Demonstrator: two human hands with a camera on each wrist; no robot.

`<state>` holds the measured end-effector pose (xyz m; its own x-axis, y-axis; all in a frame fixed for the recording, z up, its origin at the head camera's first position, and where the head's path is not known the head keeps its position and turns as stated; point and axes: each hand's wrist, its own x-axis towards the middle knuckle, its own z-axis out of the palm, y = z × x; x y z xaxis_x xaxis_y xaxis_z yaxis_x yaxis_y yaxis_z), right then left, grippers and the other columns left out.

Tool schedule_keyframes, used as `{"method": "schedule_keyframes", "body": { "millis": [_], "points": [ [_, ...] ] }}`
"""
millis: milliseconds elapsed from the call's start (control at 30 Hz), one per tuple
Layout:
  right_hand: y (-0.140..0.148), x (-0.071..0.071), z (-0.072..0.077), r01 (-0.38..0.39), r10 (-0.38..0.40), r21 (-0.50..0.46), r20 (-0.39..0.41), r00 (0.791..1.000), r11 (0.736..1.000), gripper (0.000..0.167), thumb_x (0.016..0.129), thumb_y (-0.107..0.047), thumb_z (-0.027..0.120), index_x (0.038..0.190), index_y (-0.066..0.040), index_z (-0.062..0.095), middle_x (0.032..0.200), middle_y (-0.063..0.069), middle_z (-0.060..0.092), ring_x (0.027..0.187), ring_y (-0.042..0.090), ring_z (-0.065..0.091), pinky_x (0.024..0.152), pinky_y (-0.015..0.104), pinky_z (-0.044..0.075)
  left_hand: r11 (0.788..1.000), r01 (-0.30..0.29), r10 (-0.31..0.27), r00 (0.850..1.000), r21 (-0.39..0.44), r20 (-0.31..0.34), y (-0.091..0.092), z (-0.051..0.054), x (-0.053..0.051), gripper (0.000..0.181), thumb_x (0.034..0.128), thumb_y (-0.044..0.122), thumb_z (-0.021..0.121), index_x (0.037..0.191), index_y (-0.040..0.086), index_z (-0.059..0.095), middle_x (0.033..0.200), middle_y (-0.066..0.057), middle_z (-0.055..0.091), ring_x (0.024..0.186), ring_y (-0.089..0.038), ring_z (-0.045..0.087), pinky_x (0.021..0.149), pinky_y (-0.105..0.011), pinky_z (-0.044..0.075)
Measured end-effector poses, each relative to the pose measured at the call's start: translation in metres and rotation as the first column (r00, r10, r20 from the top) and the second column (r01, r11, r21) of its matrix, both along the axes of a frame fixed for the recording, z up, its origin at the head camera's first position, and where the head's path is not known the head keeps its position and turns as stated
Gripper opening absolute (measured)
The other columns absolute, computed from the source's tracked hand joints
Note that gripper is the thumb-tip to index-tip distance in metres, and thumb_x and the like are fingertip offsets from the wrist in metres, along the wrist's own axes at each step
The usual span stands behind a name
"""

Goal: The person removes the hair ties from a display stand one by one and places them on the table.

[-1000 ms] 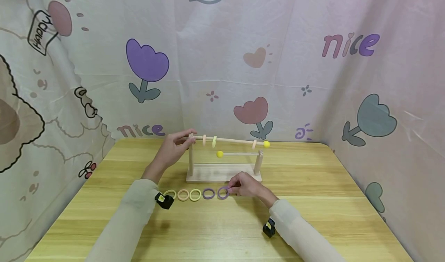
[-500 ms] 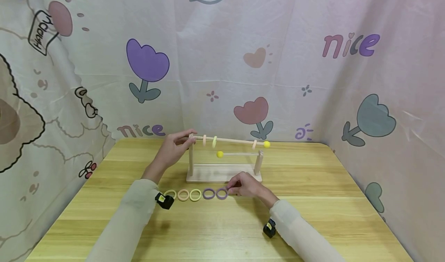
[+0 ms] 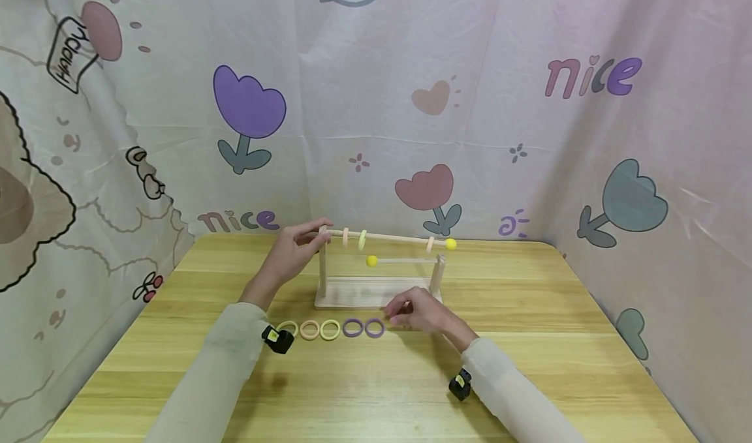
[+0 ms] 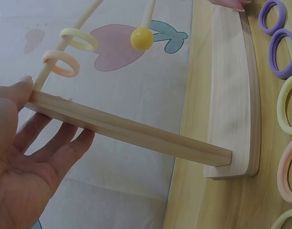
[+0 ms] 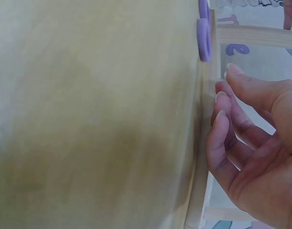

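My left hand (image 3: 288, 254) grips the top of the left post (image 4: 131, 126) of a wooden rack (image 3: 358, 291), thumb on one side and fingers beneath in the left wrist view. From that post runs an upper rod (image 3: 393, 237) bearing two peach rings and a pale yellow hair ring (image 4: 79, 39). My right hand (image 3: 420, 311) hovers just above the table by the rack's front edge, fingers loosely bent, holding nothing. Just left of its fingertips lies a purple hair ring (image 3: 375, 337), apart from them. A second purple hair ring (image 3: 353, 336) lies beside that one.
Farther left in the row lie a yellow ring (image 3: 330, 339), a peach ring (image 3: 309, 339) and another yellow ring (image 3: 296, 324), partly hidden by the left wrist camera (image 3: 278, 340). A shorter lower rod ends in a yellow ball (image 3: 372, 260). Printed cloth (image 3: 376, 104) hangs behind.
The rightmost purple ring has slid slightly left, closer to its neighbour. My right hand has let go of it and drawn a little to the right. My left hand stays put.
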<state>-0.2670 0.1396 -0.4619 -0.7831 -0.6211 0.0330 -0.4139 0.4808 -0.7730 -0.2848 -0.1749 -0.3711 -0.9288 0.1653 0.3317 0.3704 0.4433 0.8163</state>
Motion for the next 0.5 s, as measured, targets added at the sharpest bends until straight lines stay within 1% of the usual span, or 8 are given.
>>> {"method": "schedule_keyframes", "body": {
  "millis": [100, 267, 367, 500],
  "points": [
    [0.003, -0.001, 0.004, 0.001, -0.001, 0.007, -0.021, 1.0, 1.0, 0.016, 0.091, -0.005, 0.077, 0.106, -0.001, 0.078, 0.098, 0.012, 0.078, 0.066, 0.004, 0.059, 0.061, 0.018, 0.053, 1.0, -0.003, 0.003, 1.0, 0.001, -0.003, 0.0, 0.0, 0.0, 0.034, 0.1038, 0.033, 0.063, 0.134, 0.018, 0.069, 0.129, -0.012, 0.071, 0.121, -0.032, 0.07, 0.093, -0.034, 0.061],
    [0.006, -0.002, 0.011, -0.007, 0.008, 0.01, -0.061, 0.998, 1.0, 0.015, 0.091, -0.006, 0.077, 0.106, -0.002, 0.078, 0.099, 0.01, 0.079, 0.067, 0.008, 0.058, 0.064, 0.017, 0.05, 1.0, -0.004, 0.004, 1.0, -0.003, 0.002, 0.0, 0.0, 0.0, 0.035, 0.1033, 0.034, 0.064, 0.134, 0.019, 0.069, 0.131, -0.011, 0.071, 0.121, -0.031, 0.069, 0.094, -0.039, 0.061],
    [0.009, -0.002, 0.015, -0.008, 0.008, 0.005, -0.081, 0.997, 1.0, 0.016, 0.091, -0.005, 0.076, 0.106, -0.002, 0.078, 0.097, 0.01, 0.078, 0.067, 0.009, 0.056, 0.063, 0.017, 0.049, 1.0, -0.008, 0.008, 1.0, -0.01, 0.008, 0.0, 0.001, 0.001, 0.036, 0.1031, 0.035, 0.064, 0.135, 0.019, 0.069, 0.133, -0.01, 0.07, 0.121, -0.031, 0.069, 0.095, -0.043, 0.061],
    [0.011, -0.001, 0.021, 0.004, -0.003, 0.006, -0.102, 0.995, 1.0, 0.018, 0.091, -0.006, 0.076, 0.109, -0.002, 0.077, 0.097, 0.009, 0.077, 0.068, 0.009, 0.056, 0.063, 0.018, 0.048, 1.0, -0.007, 0.007, 1.0, -0.011, 0.006, 0.0, 0.001, 0.001, 0.035, 0.1032, 0.034, 0.064, 0.135, 0.019, 0.069, 0.131, -0.01, 0.071, 0.121, -0.031, 0.07, 0.095, -0.043, 0.061]
  ]
}}
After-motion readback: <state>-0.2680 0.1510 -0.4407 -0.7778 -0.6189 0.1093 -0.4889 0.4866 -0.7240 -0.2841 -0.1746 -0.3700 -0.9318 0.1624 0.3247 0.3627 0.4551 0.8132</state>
